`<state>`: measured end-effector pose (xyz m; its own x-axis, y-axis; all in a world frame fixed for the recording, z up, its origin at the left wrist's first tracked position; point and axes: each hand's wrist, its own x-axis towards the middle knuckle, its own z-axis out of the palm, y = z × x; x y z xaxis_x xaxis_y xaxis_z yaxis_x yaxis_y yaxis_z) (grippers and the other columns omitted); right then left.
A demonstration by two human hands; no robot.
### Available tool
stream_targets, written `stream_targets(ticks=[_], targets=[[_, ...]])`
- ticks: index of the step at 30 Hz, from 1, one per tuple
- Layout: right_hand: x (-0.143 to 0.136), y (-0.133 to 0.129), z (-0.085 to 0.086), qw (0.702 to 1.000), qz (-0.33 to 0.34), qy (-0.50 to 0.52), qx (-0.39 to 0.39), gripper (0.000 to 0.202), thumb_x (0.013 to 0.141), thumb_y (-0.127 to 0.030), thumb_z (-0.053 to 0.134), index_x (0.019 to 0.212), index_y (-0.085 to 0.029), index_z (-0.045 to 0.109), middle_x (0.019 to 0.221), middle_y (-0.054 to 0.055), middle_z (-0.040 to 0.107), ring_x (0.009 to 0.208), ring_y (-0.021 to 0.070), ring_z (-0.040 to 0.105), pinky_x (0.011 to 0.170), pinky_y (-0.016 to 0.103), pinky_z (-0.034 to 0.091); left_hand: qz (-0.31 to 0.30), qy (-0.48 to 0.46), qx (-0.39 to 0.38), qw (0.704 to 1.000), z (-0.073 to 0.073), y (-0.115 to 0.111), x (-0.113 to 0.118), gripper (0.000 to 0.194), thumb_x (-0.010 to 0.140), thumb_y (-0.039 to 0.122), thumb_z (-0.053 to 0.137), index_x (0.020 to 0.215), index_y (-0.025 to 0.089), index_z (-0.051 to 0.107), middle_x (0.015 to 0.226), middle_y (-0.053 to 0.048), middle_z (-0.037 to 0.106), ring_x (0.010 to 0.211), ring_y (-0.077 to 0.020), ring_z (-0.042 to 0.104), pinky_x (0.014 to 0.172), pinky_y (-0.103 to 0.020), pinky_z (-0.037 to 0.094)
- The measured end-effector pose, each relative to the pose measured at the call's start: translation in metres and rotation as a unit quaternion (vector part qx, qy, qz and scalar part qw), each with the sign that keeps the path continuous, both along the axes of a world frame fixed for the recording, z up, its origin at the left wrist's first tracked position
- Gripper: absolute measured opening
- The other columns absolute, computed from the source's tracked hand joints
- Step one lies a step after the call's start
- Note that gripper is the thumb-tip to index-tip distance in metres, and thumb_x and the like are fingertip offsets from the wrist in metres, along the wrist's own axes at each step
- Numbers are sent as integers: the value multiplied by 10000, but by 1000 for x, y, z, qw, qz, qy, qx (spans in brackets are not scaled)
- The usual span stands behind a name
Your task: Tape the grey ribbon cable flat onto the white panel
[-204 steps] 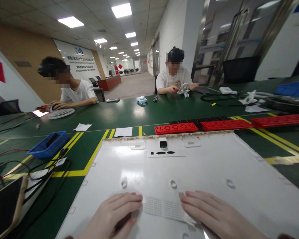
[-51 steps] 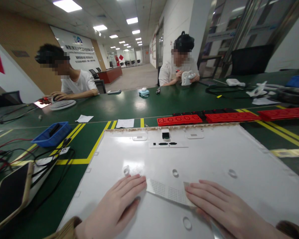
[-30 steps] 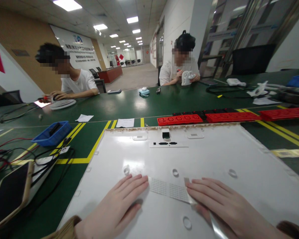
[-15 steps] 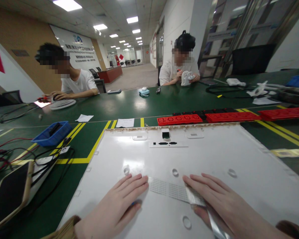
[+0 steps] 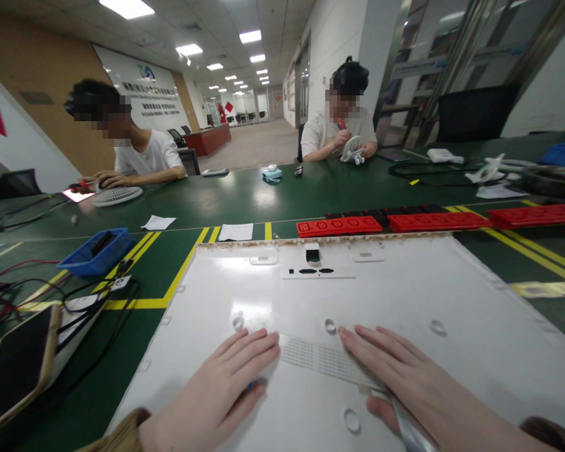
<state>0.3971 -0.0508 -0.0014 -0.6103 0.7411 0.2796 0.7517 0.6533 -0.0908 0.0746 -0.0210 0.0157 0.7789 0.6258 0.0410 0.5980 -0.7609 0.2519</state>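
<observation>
A large white plastic panel (image 5: 207, 295) with ring-shaped bosses and port cut-outs lies in front of me. Across its middle runs a thin translucent strip (image 5: 324, 361) printed with rows of small text. My left hand (image 5: 221, 383) rests flat on the panel, fingers stretched, their tips at the strip's left end; a bit of something blue shows beneath it. My right hand (image 5: 405, 376) lies flat over the strip's right part, fingers straight and thumb apart. A shiny silvery length continues out from under this hand toward the lower right.
Red plastic strips (image 5: 339, 226) line the panel's far edge. To the left are a blue tray (image 5: 96, 251), tangled cables (image 5: 89, 326) and a phone (image 5: 21, 367). Across the green table, one person (image 5: 145, 150) works by a white fan grille; another (image 5: 341, 135) handles a white part.
My right hand has shifted slightly left and lies flatter, and the strip's raised silvery bend beside it is now covered. My left hand has stayed almost still.
</observation>
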Motion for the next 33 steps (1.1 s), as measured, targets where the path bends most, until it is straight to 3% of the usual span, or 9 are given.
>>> stream_targets(ticks=[12,18,33], targets=[[-1,0,5,1000,-5,-6,-4,643,882,-351,516,1452,-235,243,1376,32,457,1197,214,503,968,365,470,1,29,8,1000,-1,-1,-1,541,954,243,364,1454,258,158,1475,-21,306,1356,-168,281,1123,-421,282],[-1,3,9,1000,-4,-7,2,606,862,-353,547,1417,-225,337,1353,31,482,1198,227,503,976,374,466,5,9,3,1000,0,-1,0,535,943,226,389,1444,265,204,1456,-21,346,1339,-174,319,1120,-414,291],[-1,4,7,1000,28,-1,3,578,886,-312,523,1420,-222,322,1363,56,464,1205,192,497,997,354,441,9,-15,2,1000,0,-1,1,538,928,204,414,1435,264,244,1437,-37,380,1324,-196,349,1113,-424,305]])
